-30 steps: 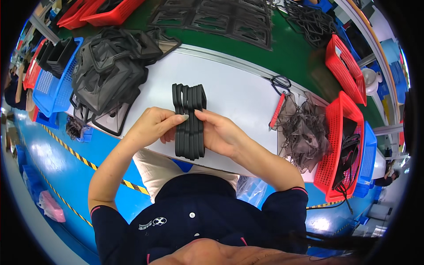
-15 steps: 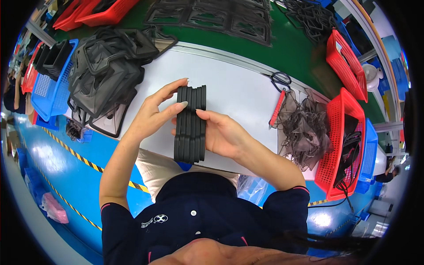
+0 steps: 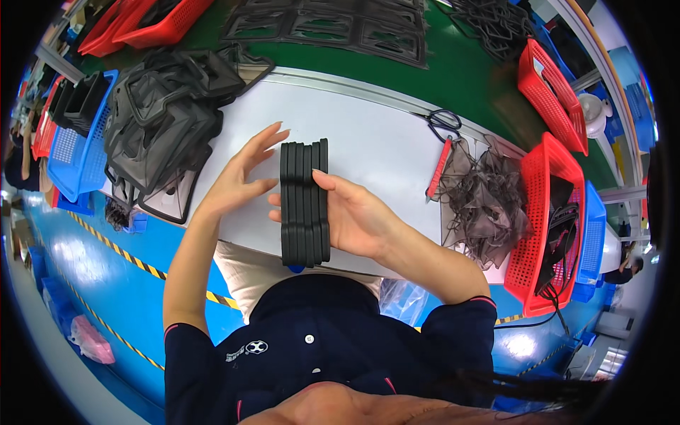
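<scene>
A stack of black frame-like parts point(image 3: 304, 205) stands on edge over the white table point(image 3: 368, 142), its ridged sides facing up. My right hand point(image 3: 354, 216) grips it from the right, thumb on the near face and fingertips showing past its left side. Just left of the stack, my left hand point(image 3: 244, 173) is open, fingers spread and apart from the parts. To the left lies a heap of dark mesh-covered frames point(image 3: 159, 127). Crumpled sheer mesh scraps point(image 3: 485, 205) lie on the right of the table.
A red cutter point(image 3: 439, 170) and black-handled scissors point(image 3: 443, 122) lie by the scraps. Beyond them stands a red basket point(image 3: 520, 273) with black cables. A blue basket point(image 3: 85, 159) holds black parts at left. Flat dark frames point(image 3: 322, 28) cover the green surface behind.
My left hand has let go of the stack and drawn away to the left, its fingers spreading. The right hand keeps its hold on the stack.
</scene>
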The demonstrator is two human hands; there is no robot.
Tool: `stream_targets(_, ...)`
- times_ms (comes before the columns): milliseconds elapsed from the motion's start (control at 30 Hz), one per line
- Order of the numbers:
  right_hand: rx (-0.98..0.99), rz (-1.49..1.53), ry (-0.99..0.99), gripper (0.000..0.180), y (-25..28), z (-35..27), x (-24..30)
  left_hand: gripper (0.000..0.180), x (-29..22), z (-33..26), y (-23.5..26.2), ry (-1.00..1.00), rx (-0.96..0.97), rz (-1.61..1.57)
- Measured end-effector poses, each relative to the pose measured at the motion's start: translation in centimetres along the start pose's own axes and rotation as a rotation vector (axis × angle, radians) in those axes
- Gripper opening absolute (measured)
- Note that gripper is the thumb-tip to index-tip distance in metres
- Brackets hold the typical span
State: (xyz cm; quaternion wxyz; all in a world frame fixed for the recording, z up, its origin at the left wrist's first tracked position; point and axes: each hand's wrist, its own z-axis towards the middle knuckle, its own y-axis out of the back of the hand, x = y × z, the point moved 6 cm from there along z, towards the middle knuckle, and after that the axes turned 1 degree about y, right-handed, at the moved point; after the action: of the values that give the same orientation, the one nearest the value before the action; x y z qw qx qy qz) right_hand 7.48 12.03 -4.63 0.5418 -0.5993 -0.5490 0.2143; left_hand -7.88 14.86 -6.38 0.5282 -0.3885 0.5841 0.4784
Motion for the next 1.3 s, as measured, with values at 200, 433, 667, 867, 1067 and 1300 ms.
stream_targets(200, 0.067, -0.035, -0.078, 0.049, -1.8, -0.2, -1.0, 0.054, 0.1, 2.1, -1.7, -0.024, -0.013, 0.040)
stream_targets(433, 0.132, -0.372, -0.050, 0.046, -2.7, -0.8, -1.8, 0.037, -6.7, 0.0, 0.0, -0.574, -0.349, 0.639)
stream_targets(667, 0.280, -0.915, 0.118, 0.025, 0.2, 1.3, -2.0, 0.033, -12.5, -3.7, -1.7, -0.960, -0.474, 1.022)
stream_targets(867, 0.270, -1.004, 0.110, 0.021, 1.2, 1.4, -2.5, 0.030, -11.1, -4.6, -2.2, -0.960, -0.447, 1.086)
stream_targets(1067, 0.383, -0.889, 0.124, 0.027, -1.5, 1.0, -0.9, 0.036, -15.6, -4.4, -2.7, -0.916, -0.390, 1.356)
stream_targets(1300, 0.644, -0.922, 0.322, 0.074, -9.3, 1.1, 5.5, 0.037, -25.1, -5.3, -2.3, -0.630, -0.573, 1.792)
